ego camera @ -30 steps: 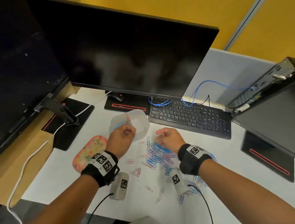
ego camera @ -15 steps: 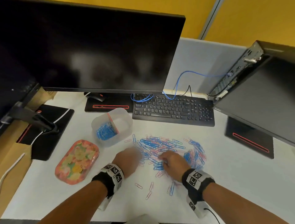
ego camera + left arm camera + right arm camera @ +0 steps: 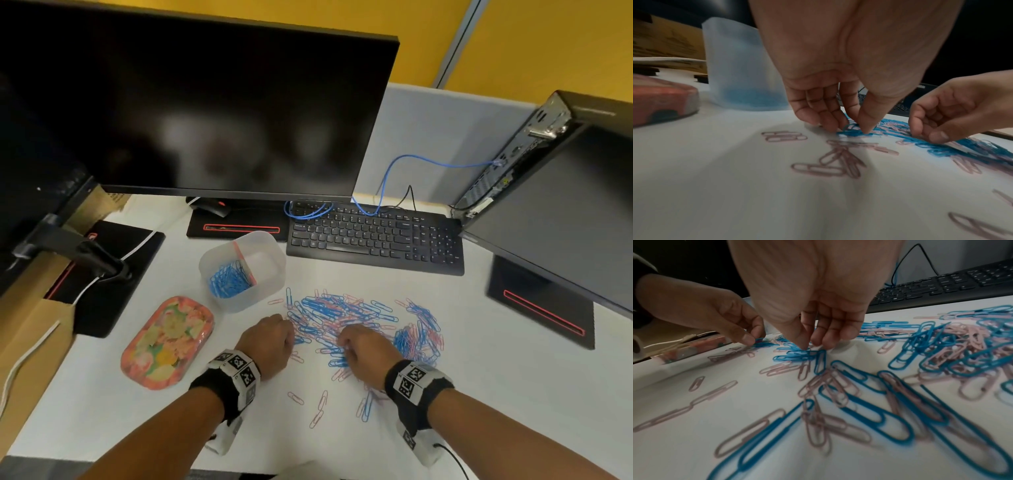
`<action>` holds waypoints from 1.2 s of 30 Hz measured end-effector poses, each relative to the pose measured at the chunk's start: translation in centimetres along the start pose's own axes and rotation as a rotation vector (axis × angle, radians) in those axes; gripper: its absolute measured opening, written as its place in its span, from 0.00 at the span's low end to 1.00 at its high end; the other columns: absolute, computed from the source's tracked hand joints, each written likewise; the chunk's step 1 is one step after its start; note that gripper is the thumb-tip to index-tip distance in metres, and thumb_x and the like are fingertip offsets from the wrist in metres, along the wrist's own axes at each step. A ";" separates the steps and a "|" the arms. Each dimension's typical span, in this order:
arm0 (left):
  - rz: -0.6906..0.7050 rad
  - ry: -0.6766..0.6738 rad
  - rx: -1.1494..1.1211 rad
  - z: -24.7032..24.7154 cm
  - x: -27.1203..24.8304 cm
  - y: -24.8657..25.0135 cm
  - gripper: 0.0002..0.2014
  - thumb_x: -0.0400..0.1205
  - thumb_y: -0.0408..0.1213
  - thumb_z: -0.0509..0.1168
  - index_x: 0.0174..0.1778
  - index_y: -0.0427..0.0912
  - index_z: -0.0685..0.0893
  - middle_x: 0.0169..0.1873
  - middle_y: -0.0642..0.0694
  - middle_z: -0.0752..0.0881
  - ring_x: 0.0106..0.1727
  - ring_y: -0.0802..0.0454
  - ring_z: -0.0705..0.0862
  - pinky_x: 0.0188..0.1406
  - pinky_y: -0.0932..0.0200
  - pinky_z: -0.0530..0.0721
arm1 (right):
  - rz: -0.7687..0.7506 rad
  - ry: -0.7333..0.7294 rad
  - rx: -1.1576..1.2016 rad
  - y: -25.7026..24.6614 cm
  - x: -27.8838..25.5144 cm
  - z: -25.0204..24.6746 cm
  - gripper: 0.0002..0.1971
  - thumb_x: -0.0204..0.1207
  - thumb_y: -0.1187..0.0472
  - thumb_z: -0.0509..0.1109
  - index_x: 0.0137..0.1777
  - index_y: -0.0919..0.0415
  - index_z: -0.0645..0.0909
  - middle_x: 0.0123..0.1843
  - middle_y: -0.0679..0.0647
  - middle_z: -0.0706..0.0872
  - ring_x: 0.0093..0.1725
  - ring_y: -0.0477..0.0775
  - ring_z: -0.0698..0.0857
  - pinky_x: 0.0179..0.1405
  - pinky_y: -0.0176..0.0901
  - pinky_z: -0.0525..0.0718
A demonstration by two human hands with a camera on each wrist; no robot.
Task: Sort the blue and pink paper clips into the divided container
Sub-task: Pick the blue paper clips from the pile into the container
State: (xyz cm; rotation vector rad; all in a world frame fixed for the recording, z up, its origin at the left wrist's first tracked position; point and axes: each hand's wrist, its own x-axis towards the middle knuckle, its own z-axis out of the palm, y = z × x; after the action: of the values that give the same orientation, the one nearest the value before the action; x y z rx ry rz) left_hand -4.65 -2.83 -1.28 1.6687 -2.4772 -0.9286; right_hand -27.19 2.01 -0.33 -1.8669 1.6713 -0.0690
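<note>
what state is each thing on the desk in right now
container: upright, blue clips in left half, right half looks empty
clip pile: blue and pink mixed, loose on desk
left hand: pinching blue clips
right hand: fingertips in pile, grip unclear
monitor: dark

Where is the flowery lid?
In the head view the lid lies flat on the table, left of the left hand and just below-left of the container.

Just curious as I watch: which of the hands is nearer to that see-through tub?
The left. The left hand works the clip pile's edge just in front of the tub; the right hand is farther off, toward the right.
</note>
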 end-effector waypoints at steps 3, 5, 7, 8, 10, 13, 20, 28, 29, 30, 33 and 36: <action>-0.025 0.028 -0.102 -0.3 0.0 -0.1 0.06 0.79 0.36 0.60 0.41 0.50 0.80 0.44 0.51 0.84 0.46 0.51 0.81 0.46 0.58 0.80 | -0.038 0.055 0.011 -0.6 0.5 0.0 0.08 0.78 0.63 0.62 0.54 0.56 0.79 0.55 0.49 0.82 0.53 0.48 0.80 0.55 0.40 0.81; -0.056 0.036 -0.159 -0.4 0.1 -0.3 0.08 0.79 0.35 0.59 0.38 0.52 0.79 0.40 0.52 0.86 0.42 0.52 0.82 0.43 0.59 0.80 | -0.047 0.066 0.020 -1.2 0.9 0.2 0.07 0.77 0.63 0.63 0.53 0.55 0.78 0.53 0.50 0.83 0.51 0.49 0.81 0.54 0.42 0.82; -0.083 0.047 -0.202 -0.4 0.2 -0.4 0.09 0.79 0.35 0.58 0.37 0.54 0.79 0.36 0.53 0.86 0.38 0.52 0.83 0.41 0.58 0.83 | -0.035 0.052 0.020 -1.8 1.3 0.4 0.07 0.77 0.64 0.63 0.52 0.55 0.77 0.51 0.51 0.83 0.47 0.50 0.80 0.50 0.41 0.81; -0.094 0.053 -0.228 -0.3 0.2 -0.4 0.09 0.79 0.35 0.57 0.40 0.54 0.80 0.36 0.54 0.86 0.34 0.53 0.82 0.40 0.58 0.83 | -0.026 0.042 0.021 -2.0 1.4 0.5 0.07 0.77 0.66 0.62 0.51 0.55 0.77 0.50 0.52 0.83 0.46 0.50 0.80 0.48 0.42 0.81; -0.133 0.071 -0.296 -0.4 0.1 -0.3 0.12 0.82 0.34 0.55 0.50 0.52 0.82 0.38 0.52 0.85 0.31 0.55 0.80 0.39 0.60 0.82 | -0.005 0.024 0.023 -2.4 1.7 0.6 0.09 0.76 0.70 0.59 0.49 0.56 0.77 0.48 0.54 0.83 0.45 0.54 0.81 0.46 0.44 0.82; -0.178 0.139 -0.391 -0.4 0.2 -0.5 0.16 0.81 0.30 0.56 0.55 0.47 0.86 0.46 0.51 0.85 0.44 0.54 0.82 0.51 0.66 0.78 | 0.018 -0.006 0.015 -2.5 2.0 0.6 0.11 0.75 0.72 0.58 0.50 0.59 0.77 0.47 0.55 0.82 0.44 0.55 0.81 0.45 0.46 0.82; -0.371 0.125 -0.851 -0.5 0.7 -1.1 0.10 0.80 0.25 0.60 0.38 0.42 0.82 0.35 0.43 0.84 0.31 0.50 0.84 0.31 0.61 0.79 | -0.027 0.034 -0.017 -2.9 2.0 0.7 0.06 0.78 0.60 0.64 0.53 0.56 0.77 0.52 0.52 0.83 0.45 0.49 0.77 0.44 0.37 0.76; -0.306 0.077 -0.614 -0.1 1.2 -0.3 0.07 0.76 0.30 0.63 0.42 0.46 0.82 0.31 0.53 0.80 0.33 0.54 0.78 0.36 0.62 0.74 | 0.055 -0.004 0.119 -3.1 2.9 1.2 0.13 0.75 0.71 0.63 0.56 0.60 0.81 0.52 0.56 0.85 0.49 0.56 0.83 0.49 0.42 0.83; -0.285 0.066 -0.525 -0.1 1.2 -0.1 0.07 0.75 0.30 0.64 0.43 0.47 0.82 0.30 0.54 0.80 0.33 0.56 0.78 0.35 0.64 0.73 | 0.077 -0.004 0.162 -2.9 3.0 1.2 0.12 0.74 0.72 0.64 0.54 0.59 0.81 0.49 0.56 0.85 0.47 0.55 0.84 0.48 0.43 0.85; -0.267 0.051 -0.448 -0.1 1.1 0.1 0.08 0.74 0.30 0.64 0.45 0.47 0.82 0.30 0.54 0.79 0.33 0.56 0.78 0.35 0.65 0.73 | 0.098 0.000 0.213 -2.7 3.0 1.1 0.12 0.73 0.72 0.64 0.51 0.58 0.82 0.47 0.55 0.85 0.45 0.54 0.85 0.46 0.42 0.85; -0.182 0.001 -0.222 0.3 1.2 0.2 0.08 0.77 0.35 0.65 0.49 0.50 0.82 0.37 0.53 0.78 0.45 0.51 0.81 0.45 0.62 0.76 | 0.143 0.034 0.360 -2.2 3.1 1.0 0.10 0.73 0.72 0.66 0.43 0.57 0.84 0.39 0.50 0.84 0.38 0.48 0.84 0.40 0.31 0.85; -0.126 -0.007 -0.117 0.7 1.3 0.1 0.05 0.79 0.38 0.64 0.48 0.51 0.82 0.46 0.51 0.80 0.50 0.50 0.81 0.51 0.59 0.79 | 0.159 0.096 0.444 -2.0 3.0 0.4 0.07 0.73 0.69 0.69 0.40 0.57 0.85 0.38 0.47 0.85 0.35 0.39 0.82 0.34 0.18 0.77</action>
State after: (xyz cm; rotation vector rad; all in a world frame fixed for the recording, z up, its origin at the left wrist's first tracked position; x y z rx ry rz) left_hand -5.53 -3.58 -2.16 1.8036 -2.2951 -1.0706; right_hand -24.63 -0.52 -0.79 -1.4155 1.6954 -0.4332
